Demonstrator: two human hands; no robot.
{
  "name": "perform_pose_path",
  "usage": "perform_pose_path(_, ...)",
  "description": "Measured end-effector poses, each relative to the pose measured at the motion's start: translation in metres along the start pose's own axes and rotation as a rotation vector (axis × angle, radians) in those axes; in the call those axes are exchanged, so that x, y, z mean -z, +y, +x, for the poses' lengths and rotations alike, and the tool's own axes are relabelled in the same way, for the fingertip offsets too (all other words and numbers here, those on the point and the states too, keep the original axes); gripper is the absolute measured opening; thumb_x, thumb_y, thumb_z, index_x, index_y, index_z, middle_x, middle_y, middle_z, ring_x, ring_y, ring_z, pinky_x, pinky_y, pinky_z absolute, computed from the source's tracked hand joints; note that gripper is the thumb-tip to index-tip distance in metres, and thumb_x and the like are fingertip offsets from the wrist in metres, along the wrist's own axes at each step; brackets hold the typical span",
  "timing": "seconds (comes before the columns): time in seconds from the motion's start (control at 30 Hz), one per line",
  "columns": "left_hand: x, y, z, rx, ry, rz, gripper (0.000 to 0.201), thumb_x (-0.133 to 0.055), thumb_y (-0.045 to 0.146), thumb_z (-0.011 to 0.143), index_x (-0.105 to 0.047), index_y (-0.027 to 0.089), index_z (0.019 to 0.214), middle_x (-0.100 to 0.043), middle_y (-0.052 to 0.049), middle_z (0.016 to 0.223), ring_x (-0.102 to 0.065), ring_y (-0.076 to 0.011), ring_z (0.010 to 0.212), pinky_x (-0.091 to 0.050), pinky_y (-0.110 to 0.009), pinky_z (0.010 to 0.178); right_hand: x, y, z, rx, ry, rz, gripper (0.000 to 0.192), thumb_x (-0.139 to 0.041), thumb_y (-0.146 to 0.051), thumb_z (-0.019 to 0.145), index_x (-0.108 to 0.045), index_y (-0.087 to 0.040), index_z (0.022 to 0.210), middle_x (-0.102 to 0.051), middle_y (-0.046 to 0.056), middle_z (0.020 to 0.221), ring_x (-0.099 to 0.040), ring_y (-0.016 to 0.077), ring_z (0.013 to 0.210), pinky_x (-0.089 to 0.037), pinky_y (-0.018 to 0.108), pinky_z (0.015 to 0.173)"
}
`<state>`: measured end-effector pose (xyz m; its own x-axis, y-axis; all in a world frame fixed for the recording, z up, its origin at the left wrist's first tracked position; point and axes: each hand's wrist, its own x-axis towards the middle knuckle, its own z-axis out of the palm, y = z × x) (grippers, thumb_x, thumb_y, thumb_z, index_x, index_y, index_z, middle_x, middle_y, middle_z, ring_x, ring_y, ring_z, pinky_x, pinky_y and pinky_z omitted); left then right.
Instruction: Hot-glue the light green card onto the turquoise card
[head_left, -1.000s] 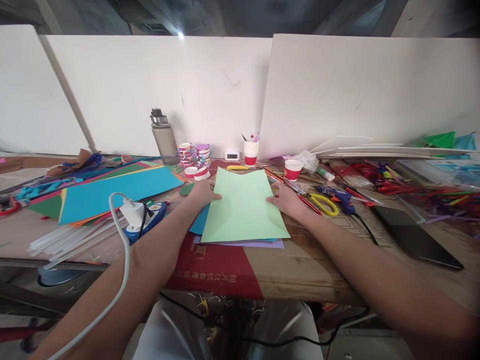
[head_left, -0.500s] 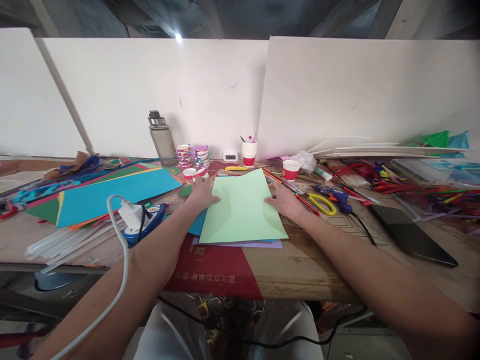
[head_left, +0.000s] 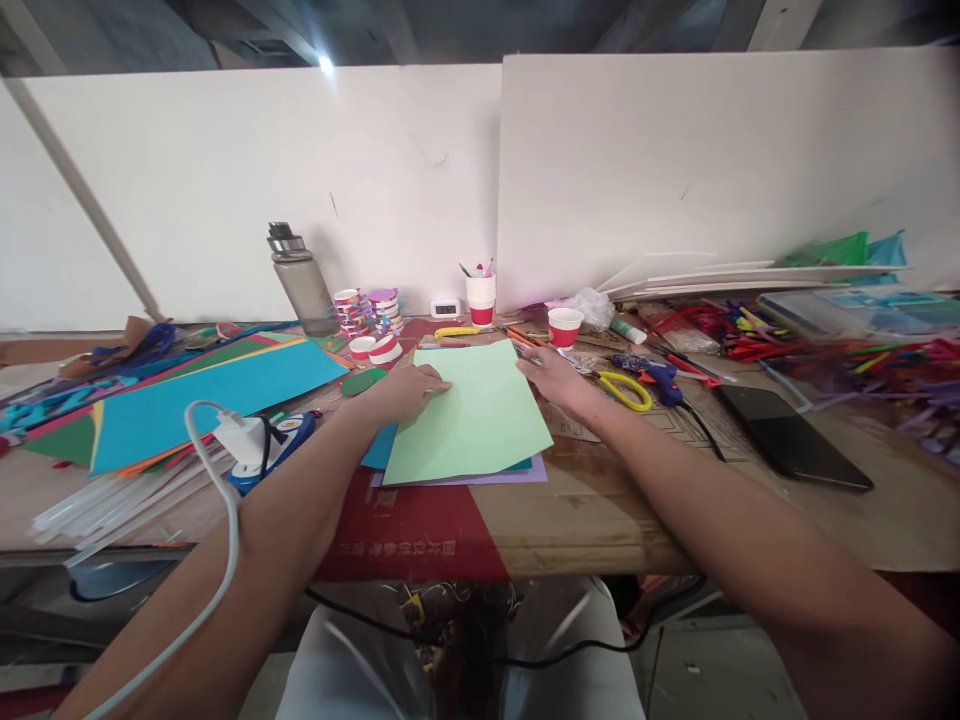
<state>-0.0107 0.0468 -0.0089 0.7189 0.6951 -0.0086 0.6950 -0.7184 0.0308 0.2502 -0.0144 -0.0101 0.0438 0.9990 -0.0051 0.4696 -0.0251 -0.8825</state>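
We see the light green sheet (head_left: 474, 425) in front of us on the tabletop (head_left: 911, 535), atop other coloured sheets, between our two hands. Its long axis seems to run away from us toward the white wall panels (head_left: 420, 190), its far end leaning a little to the right, though the steep view makes the proportions hard to judge. The near left corner points toward us; the near edge slants, so the near right corner lies farther from us. It sits askew over the purple sheet (head_left: 537, 472), which shows along the near side.

Our left hand (head_left: 411, 392) lies over the left edge, thumb side on the paper, the fingers loosely bent; we cannot tell whether they pinch it. Our right hand (head_left: 553, 378) is at the far part of the right edge, its fingers parted, with nothing visibly closed between them.

The blue sheet (head_left: 379, 450) is mostly hidden beneath the green one and beside our left wrist. Our left arm covers part of the green disc (head_left: 363, 381). Our right hand partly hides the orange pencils (head_left: 523, 338). The digits on the small clock (head_left: 445, 309) are too small to read with confidence, and both our arms are cut off by the picture's border.
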Motion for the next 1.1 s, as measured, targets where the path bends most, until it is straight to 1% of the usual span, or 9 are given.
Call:
perform_pose_path(0.07,0.002,0.004,0.0,0.016,0.007,0.011,0.045,-0.038,0.019,0.084,-0.063,0.023,0.122,-0.06,-0.006,0.125,-0.053,-0.0204,0.112,-0.032,-0.033,0.103,0.001,-0.003,-0.001,-0.039,-0.022,0.097,0.032,-0.038,-0.032,0.095,-0.048,-0.016,0.12,-0.062,0.002,0.067,-0.058,0.0153,0.053,-0.047,0.027,0.052)
perform_pose_path(0.13,0.004,0.009,0.0,0.036,-0.002,0.024,0.043,-0.038,0.022,0.087,-0.063,0.021,0.122,-0.059,-0.007,0.126,-0.053,-0.0212,0.112,-0.033,-0.033,0.102,0.002,-0.006,-0.002,-0.073,-0.03,0.137,0.033,-0.041,-0.026,0.093,-0.044,-0.015,0.125,-0.059,-0.001,0.062,-0.057,0.0142,0.051,-0.046,0.025,0.049)
perform_pose_path(0.3,0.012,0.018,-0.001,0.055,-0.048,0.064,0.043,-0.037,0.03,0.091,-0.061,0.017,0.124,-0.058,-0.01,0.127,-0.053,-0.0238,0.114,-0.035,-0.036,0.101,0.006,-0.003,-0.001,-0.065,-0.089,0.0,0.042,-0.052,-0.008,0.084,-0.045,-0.013,0.125,-0.053,-0.005,0.058,-0.052,0.0116,0.047,-0.045,0.023,0.046)
perform_pose_path(0.47,0.014,0.019,-0.002,0.088,-0.025,0.047,0.04,-0.041,0.033,0.091,-0.062,0.018,0.122,-0.058,-0.009,0.126,-0.053,-0.0223,0.113,-0.037,-0.036,0.101,0.006,0.003,0.003,-0.029,-0.109,-0.131,0.034,-0.055,-0.009,0.082,-0.053,-0.015,0.116,-0.052,-0.004,0.06,-0.051,0.0106,0.046,-0.044,0.022,0.042)
perform_pose_path(0.63,0.008,0.012,-0.001,0.041,0.007,0.043,0.035,-0.044,0.034,0.091,-0.062,0.02,0.117,-0.06,-0.009,0.12,-0.052,-0.0223,0.111,-0.035,-0.04,0.101,0.008,0.0,-0.001,-0.122,-0.153,0.009,0.024,-0.053,-0.009,0.085,-0.056,-0.015,0.108,-0.048,-0.005,0.053,-0.048,0.009,0.046,-0.043,0.019,0.042)
perform_pose_path(0.77,-0.002,0.006,0.0,0.013,0.081,0.082,0.032,-0.044,0.036,0.091,-0.062,0.022,0.113,-0.059,-0.009,0.116,-0.049,-0.0238,0.111,-0.024,-0.047,0.106,0.012,-0.002,-0.004,-0.153,-0.214,0.031,0.024,-0.057,-0.013,0.085,-0.056,-0.015,0.108,-0.047,-0.007,0.051,-0.046,0.008,0.045,-0.04,0.017,0.039)
perform_pose_path(0.97,-0.007,0.013,-0.003,0.06,0.161,0.094,0.044,-0.051,0.033,0.088,-0.05,0.028,0.131,-0.045,-0.007,0.134,-0.037,-0.028,0.122,-0.022,-0.047,0.106,0.016,0.002,-0.005,-0.146,-0.278,-0.017,0.03,-0.065,-0.018,0.079,-0.057,-0.017,0.109,-0.047,-0.006,0.053,-0.046,0.0076,0.047,-0.039,0.017,0.039)
perform_pose_path(1.03,-0.007,0.016,-0.003,0.016,0.148,0.108,0.039,-0.048,0.03,0.09,-0.052,0.033,0.129,-0.046,-0.003,0.133,-0.038,-0.0269,0.121,-0.022,-0.047,0.106,0.017,0.004,-0.005,-0.142,-0.288,-0.023,0.03,-0.064,-0.019,0.08,-0.058,-0.017,0.109,-0.047,-0.006,0.055,-0.046,0.0075,0.047,-0.039,0.017,0.039)
perform_pose_path(1.1,-0.007,0.017,-0.002,-0.08,0.087,0.078,0.036,-0.04,0.027,0.094,-0.054,0.032,0.126,-0.05,-0.001,0.129,-0.043,-0.0218,0.117,-0.027,-0.039,0.104,0.017,0.007,-0.005,-0.136,-0.292,-0.035,0.028,-0.062,-0.02,0.08,-0.058,-0.018,0.108,-0.048,-0.005,0.055,-0.046,0.0076,0.048,-0.04,0.017,0.04)
